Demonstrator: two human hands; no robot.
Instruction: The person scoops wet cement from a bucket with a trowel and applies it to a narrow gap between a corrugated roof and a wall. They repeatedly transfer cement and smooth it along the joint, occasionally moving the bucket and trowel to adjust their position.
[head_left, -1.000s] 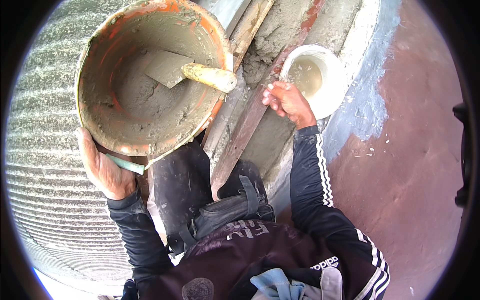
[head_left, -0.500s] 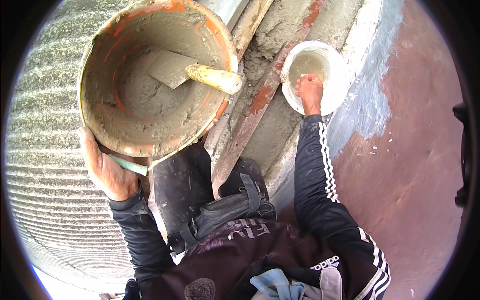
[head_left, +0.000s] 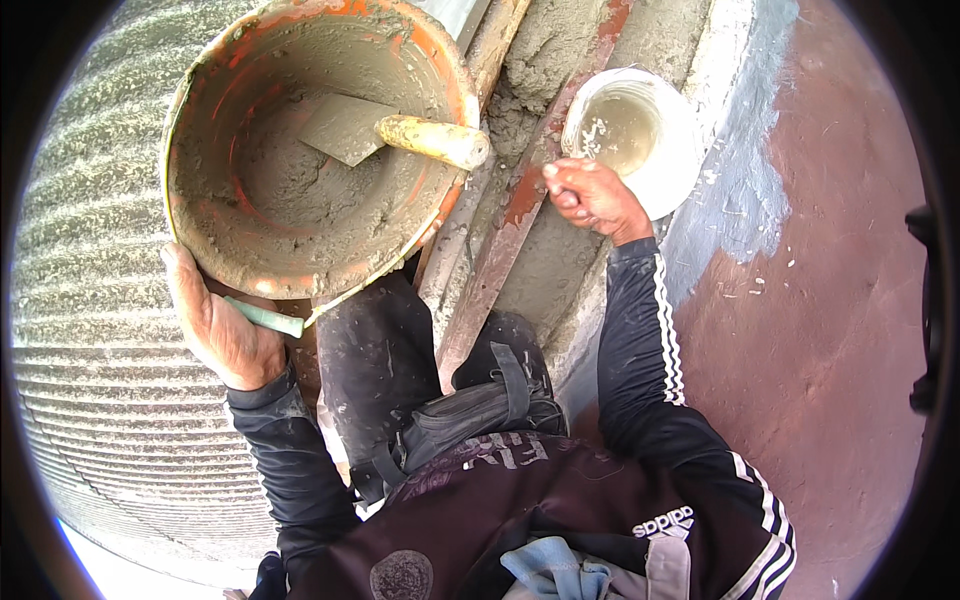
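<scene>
One orange bucket (head_left: 440,65), grey mix (head_left: 310,195) and a trowel (head_left: 360,132) inside, faces us at the upper left of the frame, the left grip (head_left: 225,328) against its lower-left edge, fingers too hidden to tell whether closed; at upper right, the right grip (head_left: 598,196), fingers curled together, hovers by a white bucket (head_left: 678,172).

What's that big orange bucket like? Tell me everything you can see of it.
The bucket is round, wide-mouthed and orange, probably plastic, with grey mortar coating most of its inside and lying in the bottom. It sits at the upper left of the view, its opening facing the camera. A pale green grip lies by the near rim. A trowel rests inside, its yellowish handle reaching over the right rim. The left hand touches the lower left side; what supports it underneath is hidden.
</scene>
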